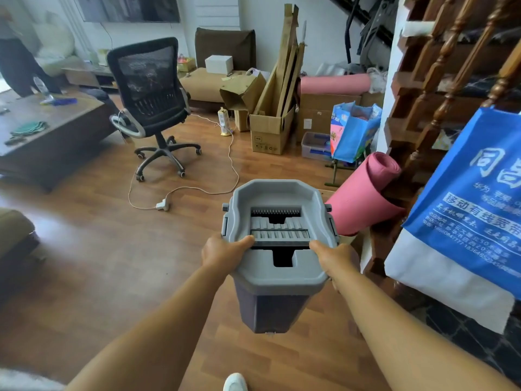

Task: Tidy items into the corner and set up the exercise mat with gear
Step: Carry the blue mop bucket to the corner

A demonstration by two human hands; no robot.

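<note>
I hold a grey mop bucket (277,275) with a dark lower body off the wooden floor in front of me. My left hand (222,253) grips its left rim, thumb over the top edge. On the right rim, my right hand (337,259) grips the same way. A rolled pink exercise mat (363,193) leans against the stair base just right of the bucket. A second pink roll (335,83) lies on cardboard boxes in the far corner.
A black office chair (153,103) stands mid-room with a white extension cord (197,190) trailing across the floor. Cardboard boxes (270,134), a blue bag (353,131) and a plastic bin (314,145) crowd the corner. A large blue bag (465,215) hangs on the stair railing at right. A dark table (48,128) is at left.
</note>
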